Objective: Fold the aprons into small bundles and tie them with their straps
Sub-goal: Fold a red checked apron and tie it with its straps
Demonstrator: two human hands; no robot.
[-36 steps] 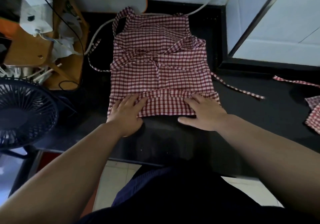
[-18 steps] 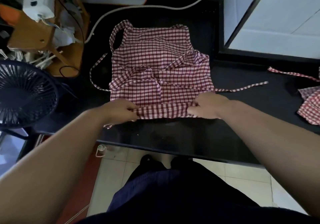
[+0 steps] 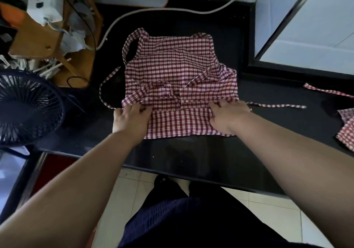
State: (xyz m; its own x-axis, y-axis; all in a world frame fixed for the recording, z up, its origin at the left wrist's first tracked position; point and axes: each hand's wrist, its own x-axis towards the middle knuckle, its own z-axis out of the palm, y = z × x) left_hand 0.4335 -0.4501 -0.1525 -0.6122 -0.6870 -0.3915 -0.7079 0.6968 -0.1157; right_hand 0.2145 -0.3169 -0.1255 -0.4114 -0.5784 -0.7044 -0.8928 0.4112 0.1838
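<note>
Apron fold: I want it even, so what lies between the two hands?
Head view: between the left hand and the right hand lies only the folded-up lower band of the apron, which both grip.

a gingham apron (image 3: 180,69) in dark red and white checks sits mid-frame on a glossy black tabletop (image 3: 191,154). its strap (image 3: 277,105), in the same check, runs toward 3 o'clock, where a second red-and-white checked apron (image 3: 347,131) shows. white cable (image 3: 153,11) at 12 o'clock. blue-black fan (image 3: 28,108) at 9 o'clock. light brown wooden stand (image 3: 34,37) at 10 o'clock. cream floor tiles (image 3: 124,196) and navy trousers (image 3: 182,223) at 6 o'clock.
</note>
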